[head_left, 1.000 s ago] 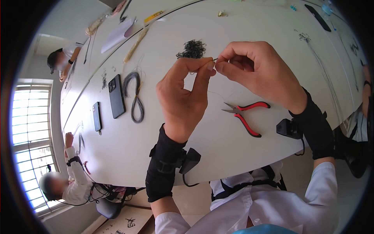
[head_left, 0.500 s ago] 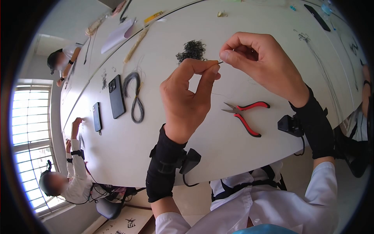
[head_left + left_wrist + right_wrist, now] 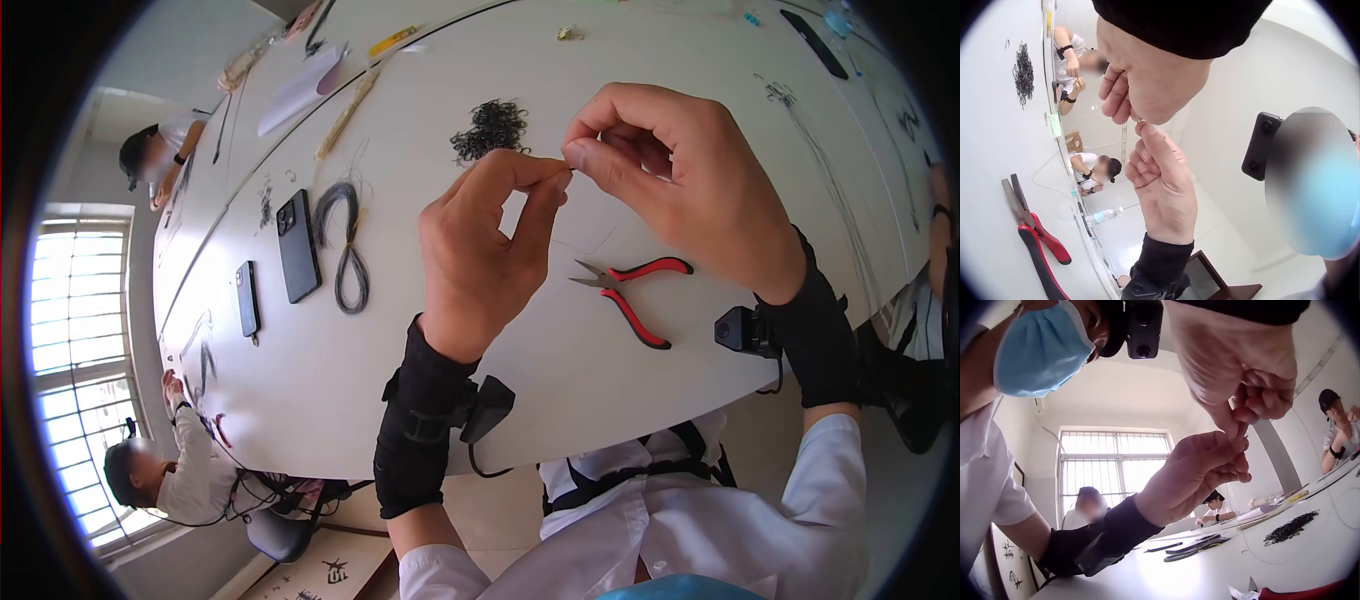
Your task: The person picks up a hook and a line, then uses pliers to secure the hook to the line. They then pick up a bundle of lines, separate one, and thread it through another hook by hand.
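1. From the head view we see both hands raised above the white table (image 3: 620,400), fingertips meeting. The left hand (image 3: 480,255) pinches with thumb and forefinger, and the right hand (image 3: 665,170) curls its fingers and pinches at the same spot.
2. Only the left wrist view shows what sits between them: a tiny metal ring (image 3: 1141,120) at the meeting of the fingertips, held in the air well above the table. In the head view it is too small to make out.
3. We cannot tell which hand bears the ring, only that both pinch at it.
4. The right wrist view shows the two hands touching from below, with the pile of small dark rings (image 3: 1290,529) lying on the table behind them; the head view places that pile (image 3: 490,128) just beyond the hands.
5. The red-handled pliers (image 3: 628,290) lie on the table below the right hand, untouched; the left wrist view cuts off their handles.
6. A thin thread near the pliers is barely visible.
7. Left of the hands lie a dark wire coil (image 3: 348,245) and two black phones (image 3: 298,245).
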`<state>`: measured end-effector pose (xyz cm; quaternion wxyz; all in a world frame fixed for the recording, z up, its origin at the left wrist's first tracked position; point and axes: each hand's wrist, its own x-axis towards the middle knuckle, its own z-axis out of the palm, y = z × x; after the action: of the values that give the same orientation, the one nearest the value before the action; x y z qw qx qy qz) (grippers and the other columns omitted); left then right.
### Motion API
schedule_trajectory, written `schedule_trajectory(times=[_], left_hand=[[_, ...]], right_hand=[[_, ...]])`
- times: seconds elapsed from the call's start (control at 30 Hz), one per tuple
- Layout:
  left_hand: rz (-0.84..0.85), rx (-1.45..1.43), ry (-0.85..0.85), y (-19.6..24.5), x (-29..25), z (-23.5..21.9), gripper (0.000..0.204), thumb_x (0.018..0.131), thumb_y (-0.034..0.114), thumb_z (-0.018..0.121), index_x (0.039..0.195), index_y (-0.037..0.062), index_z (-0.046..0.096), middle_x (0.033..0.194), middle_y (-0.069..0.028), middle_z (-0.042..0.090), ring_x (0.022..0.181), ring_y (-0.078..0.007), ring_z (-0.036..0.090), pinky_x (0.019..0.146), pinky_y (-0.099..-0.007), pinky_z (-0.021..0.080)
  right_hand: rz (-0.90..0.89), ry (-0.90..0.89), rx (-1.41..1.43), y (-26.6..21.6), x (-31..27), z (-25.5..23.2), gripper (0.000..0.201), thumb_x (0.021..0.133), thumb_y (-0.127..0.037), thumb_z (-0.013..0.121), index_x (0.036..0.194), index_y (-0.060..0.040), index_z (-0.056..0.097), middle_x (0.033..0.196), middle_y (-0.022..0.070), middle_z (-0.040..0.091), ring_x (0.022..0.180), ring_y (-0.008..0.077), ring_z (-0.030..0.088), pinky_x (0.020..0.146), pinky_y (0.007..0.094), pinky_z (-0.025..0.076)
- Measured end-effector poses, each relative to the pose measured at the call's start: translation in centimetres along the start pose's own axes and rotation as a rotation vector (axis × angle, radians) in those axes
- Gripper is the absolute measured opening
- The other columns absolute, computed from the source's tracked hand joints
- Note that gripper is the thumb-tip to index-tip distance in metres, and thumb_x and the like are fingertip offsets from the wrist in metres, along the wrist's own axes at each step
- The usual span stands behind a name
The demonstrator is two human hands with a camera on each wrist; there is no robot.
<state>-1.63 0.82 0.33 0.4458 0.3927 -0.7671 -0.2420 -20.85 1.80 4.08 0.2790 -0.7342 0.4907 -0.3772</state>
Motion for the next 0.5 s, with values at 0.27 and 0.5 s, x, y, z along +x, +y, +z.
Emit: schedule_trajectory(times=[0.27,0.5], left_hand=[[0.049,-0.066,0.026,-0.5,-0.2,0.4,0.008,0.088,-0.003,0.073,0.093,0.0,0.068,0.083,-0.0094,0.073,0.075,-0.017,0.072,0.069,-0.0266,0.055],[0.072,-0.093,0.14,-1.1,-0.1,0.7,0.008,0.086,-0.003,0.075,0.091,0.0002,0.07,0.079,-0.0074,0.073,0.072,-0.014,0.07,0.069,-0.0255,0.054]], right_hand=[[0.073,-0.136,0.171,2.6,1.3,-0.3,0.019,0.1,-0.018,0.067,0.098,0.0005,0.069,0.081,-0.0008,0.064,0.077,0.0054,0.058,0.074,0.0216,0.049],[0.14,-0.188,0.304,3.0,1.1,0.5,0.02,0.096,-0.02,0.068,0.097,0.0001,0.071,0.08,0.002,0.066,0.074,0.0085,0.059,0.071,0.025,0.05]])
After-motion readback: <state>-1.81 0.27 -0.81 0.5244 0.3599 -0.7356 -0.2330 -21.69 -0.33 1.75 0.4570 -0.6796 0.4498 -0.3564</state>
